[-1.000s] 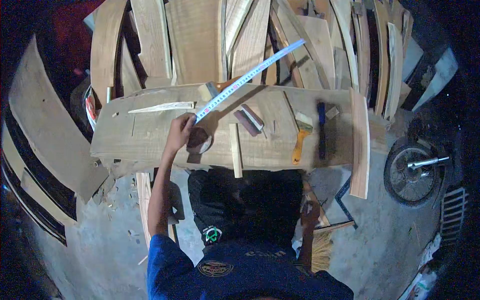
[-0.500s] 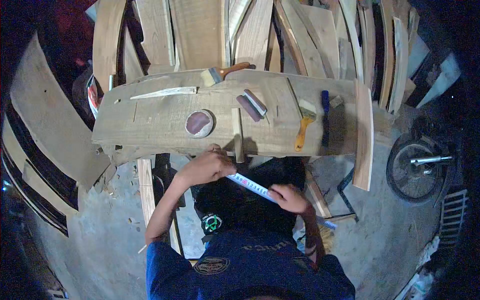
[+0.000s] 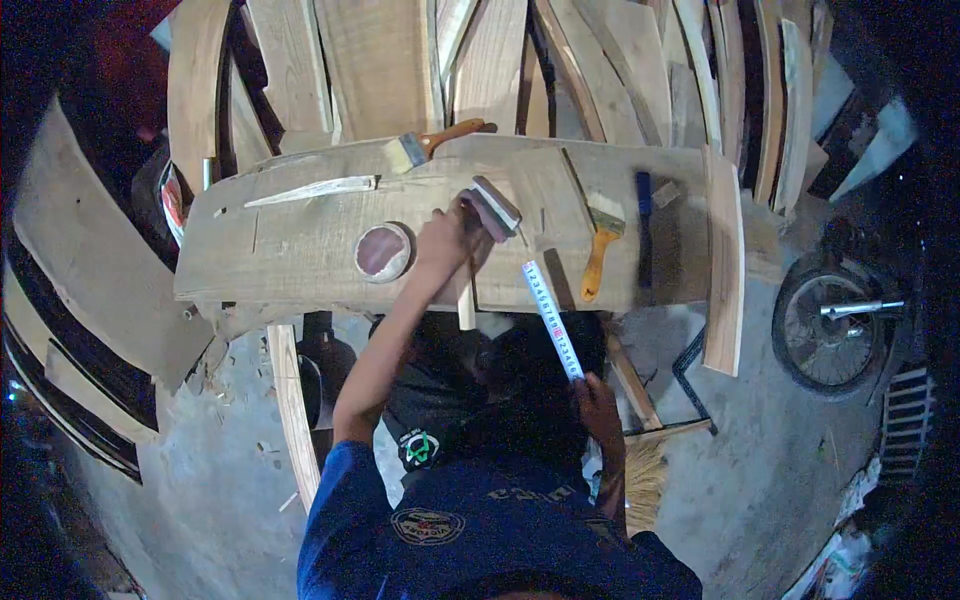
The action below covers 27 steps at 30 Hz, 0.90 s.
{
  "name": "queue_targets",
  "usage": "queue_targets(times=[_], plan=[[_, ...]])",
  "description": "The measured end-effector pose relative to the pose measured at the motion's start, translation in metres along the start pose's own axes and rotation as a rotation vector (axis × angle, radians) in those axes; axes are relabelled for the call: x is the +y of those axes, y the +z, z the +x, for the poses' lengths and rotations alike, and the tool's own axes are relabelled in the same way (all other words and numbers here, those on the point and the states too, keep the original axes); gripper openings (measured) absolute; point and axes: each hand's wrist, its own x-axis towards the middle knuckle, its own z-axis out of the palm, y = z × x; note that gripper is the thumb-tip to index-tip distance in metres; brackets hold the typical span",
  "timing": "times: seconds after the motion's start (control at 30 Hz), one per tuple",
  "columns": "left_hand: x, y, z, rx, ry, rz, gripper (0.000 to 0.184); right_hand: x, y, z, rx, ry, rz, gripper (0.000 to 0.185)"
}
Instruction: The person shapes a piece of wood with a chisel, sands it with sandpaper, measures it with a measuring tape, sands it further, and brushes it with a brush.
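Note:
My left hand (image 3: 445, 242) is over the workbench board, its fingertips at the left edge of a sandpaper-wrapped block (image 3: 494, 212). The fingers are bent and partly hidden, so their grip is unclear. Below that hand a short wooden stick (image 3: 466, 305) pokes out past the board's near edge. My right hand (image 3: 598, 408) is closed on the lower end of a white measuring tape (image 3: 553, 325) with black and red numbers. The tape slants up and left, its free end over the board.
On the wooden board (image 3: 310, 235) sit a round tub (image 3: 383, 252), two paintbrushes (image 3: 430, 146) (image 3: 602, 245), a wood sliver (image 3: 312, 190) and a dark blue-handled tool (image 3: 645, 225). A loose plank (image 3: 722, 265) crosses its right end. Planks lean behind; a wheel (image 3: 835, 330) stands right.
My left hand has let go of the measuring tape and moved up to the sandpaper-wrapped block. In my right hand, the tape has swung upward, its end now over the board.

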Motion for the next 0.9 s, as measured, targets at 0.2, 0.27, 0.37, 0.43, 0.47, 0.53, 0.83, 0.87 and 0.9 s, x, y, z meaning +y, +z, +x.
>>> queue_targets(times=[0.2,0.27,0.37,0.43,0.47,0.53,0.83,0.87,0.9], plan=[[-0.008,-0.001,-0.004,-0.034,-0.025,-0.062,0.031,0.003,0.009,0.006,0.12,-0.067,0.179,0.02],[-0.018,-0.009,-0.012,-0.156,-0.169,-0.767,0.025,-0.01,0.006,0.01,0.137,-0.18,0.162,0.02],[-0.001,-0.038,-0.043,-0.092,-0.282,-0.984,0.016,-0.009,0.008,0.022,0.065,-0.279,0.173,0.023],[0.011,-0.054,-0.065,-0.046,-0.427,-1.215,0.007,-0.018,0.001,0.028,-0.058,-0.238,0.12,0.027],[0.014,-0.058,-0.074,-0.042,-0.434,-1.213,0.007,-0.024,-0.002,0.032,-0.066,-0.238,0.12,0.027],[0.016,-0.062,-0.089,-0.014,-0.441,-1.284,0.006,-0.034,-0.008,0.039,-0.034,-0.465,0.188,0.028],[0.018,-0.058,-0.125,-0.099,-0.451,-1.357,0.015,-0.071,-0.058,0.049,-0.339,-0.221,-0.13,0.03],[0.019,-0.057,-0.128,-0.102,-0.445,-1.356,0.017,-0.071,-0.059,0.051,-0.336,-0.218,-0.134,0.03],[0.018,-0.057,-0.129,-0.105,-0.438,-1.355,0.02,-0.07,-0.06,0.053,-0.353,-0.232,-0.13,0.03]])
